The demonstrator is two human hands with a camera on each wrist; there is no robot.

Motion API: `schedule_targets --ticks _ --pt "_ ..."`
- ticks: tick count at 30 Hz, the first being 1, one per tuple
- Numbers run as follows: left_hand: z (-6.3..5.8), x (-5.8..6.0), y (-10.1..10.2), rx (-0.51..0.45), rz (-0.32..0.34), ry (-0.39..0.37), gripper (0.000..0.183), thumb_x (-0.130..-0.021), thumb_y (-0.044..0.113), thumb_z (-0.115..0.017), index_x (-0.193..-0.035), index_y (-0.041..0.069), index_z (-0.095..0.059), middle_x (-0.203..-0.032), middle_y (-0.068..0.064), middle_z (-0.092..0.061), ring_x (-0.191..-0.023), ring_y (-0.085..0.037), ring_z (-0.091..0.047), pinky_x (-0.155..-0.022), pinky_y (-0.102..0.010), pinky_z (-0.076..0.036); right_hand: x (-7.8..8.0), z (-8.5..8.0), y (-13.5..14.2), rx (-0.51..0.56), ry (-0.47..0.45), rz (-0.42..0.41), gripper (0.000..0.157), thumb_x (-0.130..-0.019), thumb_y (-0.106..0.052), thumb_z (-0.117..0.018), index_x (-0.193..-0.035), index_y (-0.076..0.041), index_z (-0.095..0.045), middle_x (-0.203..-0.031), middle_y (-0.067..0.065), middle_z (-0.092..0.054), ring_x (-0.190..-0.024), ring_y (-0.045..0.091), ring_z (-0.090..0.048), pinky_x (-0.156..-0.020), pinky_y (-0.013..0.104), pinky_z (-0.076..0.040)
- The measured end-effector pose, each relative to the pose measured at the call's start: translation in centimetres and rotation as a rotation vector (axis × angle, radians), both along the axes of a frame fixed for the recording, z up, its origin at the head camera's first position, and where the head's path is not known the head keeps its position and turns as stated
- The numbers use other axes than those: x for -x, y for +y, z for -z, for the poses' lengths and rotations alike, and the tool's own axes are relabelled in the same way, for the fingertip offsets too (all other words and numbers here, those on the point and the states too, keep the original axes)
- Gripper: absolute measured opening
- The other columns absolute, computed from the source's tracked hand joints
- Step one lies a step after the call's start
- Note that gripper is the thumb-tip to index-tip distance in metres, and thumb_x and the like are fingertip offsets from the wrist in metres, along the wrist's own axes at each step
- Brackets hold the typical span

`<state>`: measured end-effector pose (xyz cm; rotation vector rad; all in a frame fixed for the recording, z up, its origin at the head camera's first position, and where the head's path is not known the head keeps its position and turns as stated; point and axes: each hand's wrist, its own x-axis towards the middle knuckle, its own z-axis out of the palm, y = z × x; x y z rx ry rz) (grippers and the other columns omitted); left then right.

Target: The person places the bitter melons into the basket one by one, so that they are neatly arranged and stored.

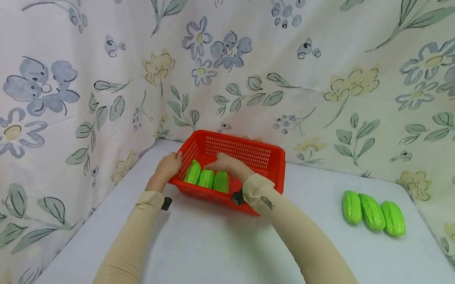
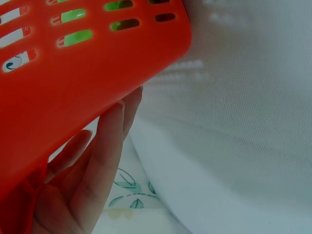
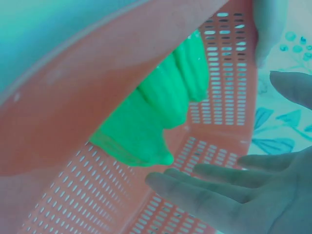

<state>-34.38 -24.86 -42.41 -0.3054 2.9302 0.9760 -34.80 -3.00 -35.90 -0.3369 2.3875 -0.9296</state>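
My left hand [image 1: 167, 168] grips the left rim of a red perforated plastic basket [image 1: 276, 165]. In the left wrist view, that hand's fingers [image 2: 107, 146] touch the outside of the basket wall [image 2: 87, 78]. Three ridged green gourds stand side by side in the basket: a left one [image 1: 193, 173], a middle one [image 1: 206, 179] and a right one [image 1: 221, 182]. Over the basket's inside, my right hand [image 1: 231, 164] reaches in beside the right gourd. The right wrist view shows this hand [image 3: 239, 192] with straight, spread fingers, holding nothing, near that gourd's tip [image 3: 136, 136].
Three more green gourds lie in a row on the right of the white table: a left [image 1: 352, 208], a middle [image 1: 371, 213] and a right one [image 1: 394, 219]. A floral curtain [image 1: 223, 96] hangs behind the table and along its left side.
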Motion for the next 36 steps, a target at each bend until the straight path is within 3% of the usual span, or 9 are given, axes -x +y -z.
schedule_targets --ticks 7,23,30,36 --pt "0.2 -0.2 0.2 0.016 -0.001 0.006 0.059 -0.107 0.036 -0.020 -0.140 -0.008 -0.041 -0.137 -0.030 -0.051 -0.120 -0.042 -0.054 -0.100 -0.053 -0.043 -0.5 -0.4 0.3 0.027 0.078 -0.018 0.080 -0.094 -0.037 -0.061 -0.155 -0.005 -0.021 -0.160 0.015 -0.029 -0.145 0.032 -0.032 -0.117 0.049 -0.030" --pt "-0.2 0.1 0.2 0.014 -0.002 0.008 0.060 -0.107 0.037 -0.019 -0.138 -0.008 -0.042 -0.134 -0.029 -0.053 -0.113 -0.039 -0.056 -0.097 -0.052 -0.044 -1.4 -1.6 1.9 0.106 0.209 -0.037 0.081 -0.094 -0.041 -0.060 -0.156 -0.010 -0.019 -0.161 0.011 -0.027 -0.148 0.029 -0.027 -0.118 0.049 -0.027" --pt "-0.3 0.0 0.3 0.008 -0.001 0.000 0.061 -0.107 0.037 -0.018 -0.141 -0.009 -0.040 -0.138 -0.030 -0.050 -0.119 -0.040 -0.054 -0.100 -0.052 -0.042 -1.1 -1.4 2.9 0.166 0.243 0.000 0.082 -0.094 -0.043 -0.061 -0.157 -0.014 -0.017 -0.162 0.009 -0.025 -0.149 0.029 -0.025 -0.118 0.051 -0.026" --pt "-0.2 -0.1 0.1 0.010 -0.001 -0.007 0.060 -0.107 0.036 -0.018 -0.142 -0.009 -0.038 -0.140 -0.030 -0.048 -0.122 -0.041 -0.052 -0.102 -0.053 -0.041 -1.2 -1.4 3.8 0.227 0.256 0.047 0.082 -0.093 -0.046 -0.061 -0.157 -0.019 -0.018 -0.159 0.012 -0.031 -0.145 0.031 -0.032 -0.115 0.053 -0.031"
